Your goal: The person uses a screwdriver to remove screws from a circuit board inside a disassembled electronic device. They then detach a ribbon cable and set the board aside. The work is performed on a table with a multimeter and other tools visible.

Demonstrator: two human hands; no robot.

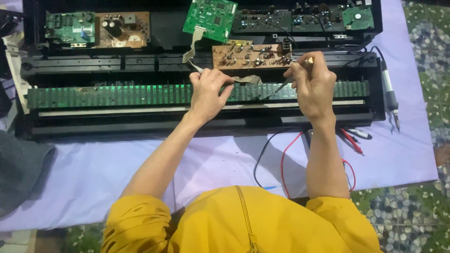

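Two hands are over an opened-up electronic keyboard chassis (93, 124) that lies on a lilac sheet (93, 173) spread over a pebble-pattern floor (412, 215).

Left hand (208, 93) sits over the long green strip board (108, 96) that runs the width of the case. Its fingers are curled together, pinching the end of a grey ribbon cable (247, 79) just below the small brown circuit board (251, 55).

Right hand (313, 86) has its fingers closed on a thin metal tool (282, 86), held like a pen, with the tip pointing down and left toward the ribbon cable near the green strip. Can't tell whether the tip actually touches anything.

Other stuff around: a green circuit board (211, 18) propped at a tilt up top with a pale flat cable (193, 44) hanging off it, and another green board (70, 28) plus a brown board with capacitors (123, 29) at upper left. A soldering iron (390, 93) lies on the sheet just off the right end of the case. Red and black test leads (281, 161) trail across the sheet by the right forearm, probes (354, 138) lying near the case's front right corner. Grey cloth (21, 168) sits at the far left. Person's wearing yellow sleeves (136, 225).
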